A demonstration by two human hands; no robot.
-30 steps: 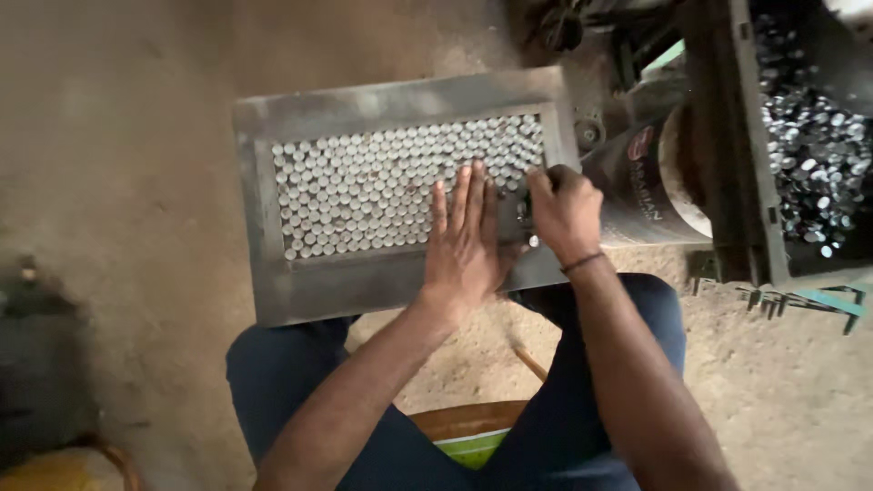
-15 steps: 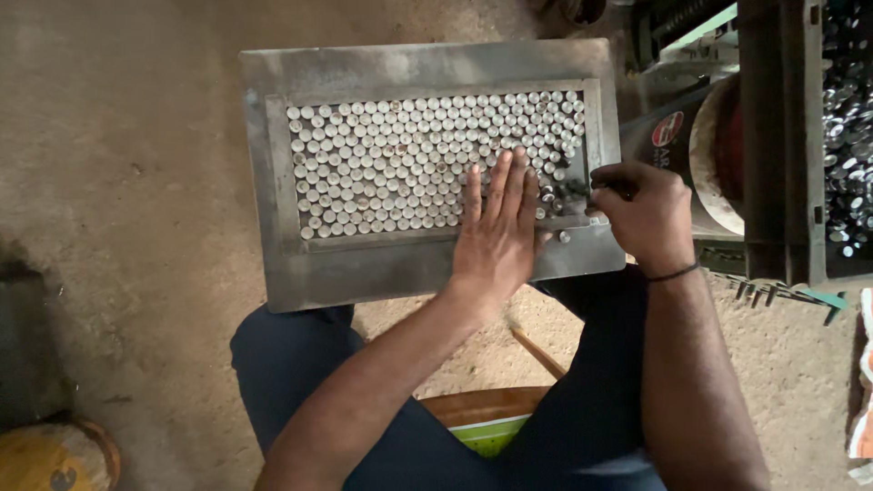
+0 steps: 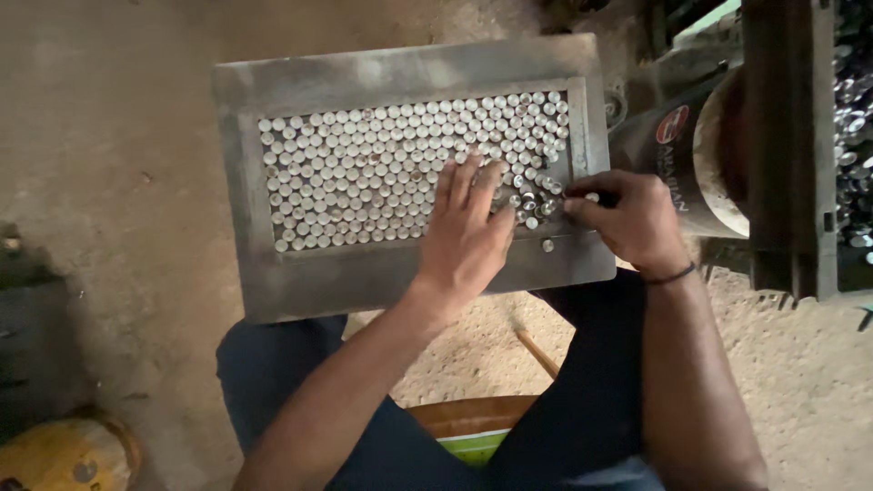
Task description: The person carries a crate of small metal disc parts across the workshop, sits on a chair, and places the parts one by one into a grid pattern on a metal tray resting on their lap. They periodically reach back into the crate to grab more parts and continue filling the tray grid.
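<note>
A grey metal tray (image 3: 382, 273) rests across my knees, its sunken middle packed with several rows of small round silver caps (image 3: 364, 173). My left hand (image 3: 468, 232) lies flat on the caps at the lower right of the tray, fingers spread and pointing away from me. My right hand (image 3: 627, 218) sits at the tray's right rim, its fingertips pinched on a small silver cap (image 3: 591, 196). A few loose caps (image 3: 532, 205) lie jumbled between the two hands, and one cap (image 3: 547, 245) rests on the tray's front ledge.
A dark round drum (image 3: 691, 155) lies on its side just right of the tray. Beyond it stands a dark metal bin (image 3: 791, 145) with several shiny caps (image 3: 855, 118) inside. A yellow stool (image 3: 64, 455) is at lower left. Sandy ground lies all around.
The view has shifted so the tray sits more central. My left hand stays flat on the caps; my right hand has moved to the tray's right rim and pinches a cap.
</note>
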